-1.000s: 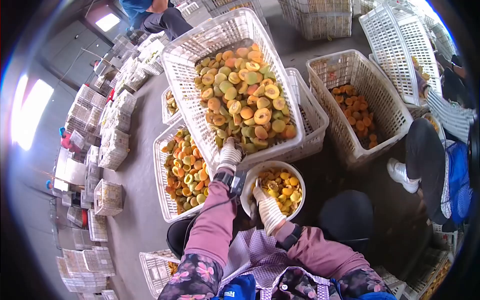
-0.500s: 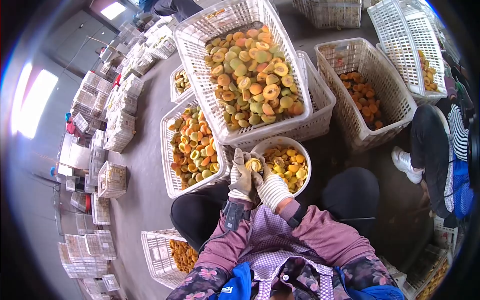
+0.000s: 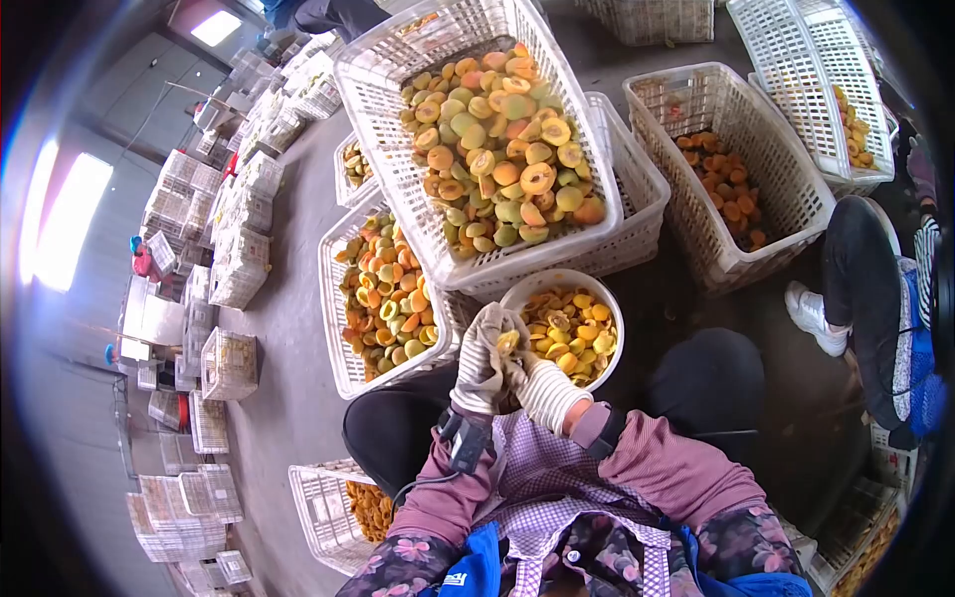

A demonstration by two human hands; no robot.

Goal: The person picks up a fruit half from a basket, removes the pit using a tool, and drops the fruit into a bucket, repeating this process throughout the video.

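Note:
My left hand [image 3: 481, 360], in a grey-palmed glove with a striped cuff, is closed around a yellow apricot piece [image 3: 508, 342] that shows between the fingers. My right hand [image 3: 542, 386], in a similar striped glove, presses against it from the right with its fingers curled. What those right fingers grip is hidden. Just beyond my hands stands a round white bucket [image 3: 619, 343] holding yellow apricot pieces [image 3: 567, 328]. Above it, a tilted white crate [image 3: 370, 109] holds halved apricots [image 3: 487, 149], several with cut faces up.
A crate of halved apricots [image 3: 388, 308] stands left of the bucket. At the right is a crate of darker orange halves [image 3: 721, 189]. A person's white shoe [image 3: 818, 318] is at the far right. Stacked crates [image 3: 239, 264] line the floor at left.
My left hand has turned and closed further over the apricot, which is now mostly covered. Both hands stay close together beside the bucket. The whole view has shifted slightly.

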